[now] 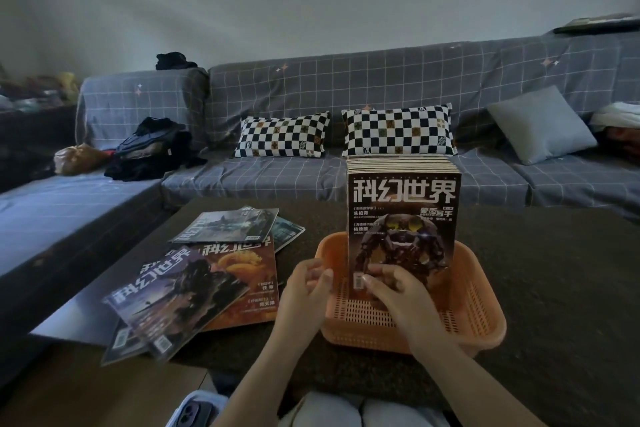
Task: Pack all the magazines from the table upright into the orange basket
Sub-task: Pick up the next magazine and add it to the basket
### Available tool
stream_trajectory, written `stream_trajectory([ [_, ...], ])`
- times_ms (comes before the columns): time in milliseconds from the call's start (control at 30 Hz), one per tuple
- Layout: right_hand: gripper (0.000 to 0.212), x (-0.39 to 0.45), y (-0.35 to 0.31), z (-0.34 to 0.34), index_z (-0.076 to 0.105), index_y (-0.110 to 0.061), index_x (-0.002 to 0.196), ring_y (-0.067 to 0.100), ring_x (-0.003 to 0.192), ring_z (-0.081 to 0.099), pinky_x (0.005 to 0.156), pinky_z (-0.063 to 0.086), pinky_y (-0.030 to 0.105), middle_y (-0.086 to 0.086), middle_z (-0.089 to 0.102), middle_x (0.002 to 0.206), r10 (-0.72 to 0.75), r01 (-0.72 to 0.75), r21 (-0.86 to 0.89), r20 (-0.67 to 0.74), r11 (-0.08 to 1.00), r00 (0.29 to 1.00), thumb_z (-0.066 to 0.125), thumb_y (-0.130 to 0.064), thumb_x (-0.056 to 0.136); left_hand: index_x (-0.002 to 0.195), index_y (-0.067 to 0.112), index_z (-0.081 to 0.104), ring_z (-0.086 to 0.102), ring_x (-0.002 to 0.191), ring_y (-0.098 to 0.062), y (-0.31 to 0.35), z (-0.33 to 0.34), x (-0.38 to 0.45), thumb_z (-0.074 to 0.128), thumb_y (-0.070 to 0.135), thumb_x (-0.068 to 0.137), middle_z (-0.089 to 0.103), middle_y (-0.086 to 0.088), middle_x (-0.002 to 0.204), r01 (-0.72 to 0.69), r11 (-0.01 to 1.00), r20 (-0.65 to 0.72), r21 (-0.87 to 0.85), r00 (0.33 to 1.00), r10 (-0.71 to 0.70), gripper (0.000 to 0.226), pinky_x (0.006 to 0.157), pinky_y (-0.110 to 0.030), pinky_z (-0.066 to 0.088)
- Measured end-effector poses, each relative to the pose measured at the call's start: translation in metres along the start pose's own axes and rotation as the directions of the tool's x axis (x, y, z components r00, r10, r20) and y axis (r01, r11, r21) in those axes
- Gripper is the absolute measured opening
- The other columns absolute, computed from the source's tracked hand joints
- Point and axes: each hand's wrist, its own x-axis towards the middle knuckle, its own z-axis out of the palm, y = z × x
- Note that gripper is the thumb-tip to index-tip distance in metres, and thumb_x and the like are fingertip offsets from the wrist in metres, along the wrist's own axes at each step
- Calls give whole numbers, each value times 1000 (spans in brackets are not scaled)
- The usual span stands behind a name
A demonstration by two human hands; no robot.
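Your right hand (391, 291) presses open fingers against the upright magazine stack (401, 218) in the orange basket (478, 315); left hand (306, 282) hangs loosely curled, empty. Loose magazines (194, 288) left on tabletop (554, 253): thin, floppy, slick; pinch by the spine.

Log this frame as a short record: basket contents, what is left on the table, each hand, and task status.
basket: orange, on the dark table, holds a row of upright magazines
loose magazines: several lying flat and overlapping on the table, left of the basket
right hand: fingers rest on the lower front cover of the upright row
left hand: at the basket's left rim, fingers loosely curled, holds nothing
status: not done; flat magazines still to pack
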Motion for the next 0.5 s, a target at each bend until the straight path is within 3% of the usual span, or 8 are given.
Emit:
stream_trajectory([
  [100, 17, 1, -11, 25, 58, -36, 101, 4, 94, 59, 82, 50, 25, -11, 61, 101, -22, 23, -13, 62, 1000, 998, 64, -32, 85, 118, 31, 52, 63, 84, 2, -8, -26, -3, 54, 35, 95, 63, 12, 101, -24, 1000, -56, 10, 998, 24, 23, 56, -9, 48],
  [300, 15, 7, -27, 80, 64, -28, 100, 8, 83, 64, 66, 51, 19, -2, 67, 91, -39, 31, 64, 134, 997, 990, 66, -25, 85, 113, 30, 59, 63, 84, 0, -34, -76, -2, 54, 33, 96, 64, 12, 100, -1, 999, -191, 33, 982, 8, 18, 56, -9, 45],
  [400, 15, 11, -30, 112, 64, -25, 100, 13, 82, 66, 76, 56, 30, 1, 68, 91, -48, 42, 33, 190, 999, 981, 66, -23, 85, 101, 35, 59, 63, 78, 4, -51, -95, 0, 55, 31, 96, 64, 14, 95, 33, 999, -249, 27, 968, -25, 8, 56, -9, 42],
  [500, 14, 20, -29, 146, 63, -28, 99, 11, 85, 65, 76, 55, 28, -2, 67, 94, -31, 34, -10, 244, 999, 969, 66, -27, 85, 111, 23, 61, 58, 81, 2, -70, -114, 5, 55, 28, 96, 60, 15, 93, 85, 996, -318, 23, 945, -73, 17, 60, -15, 41],
])
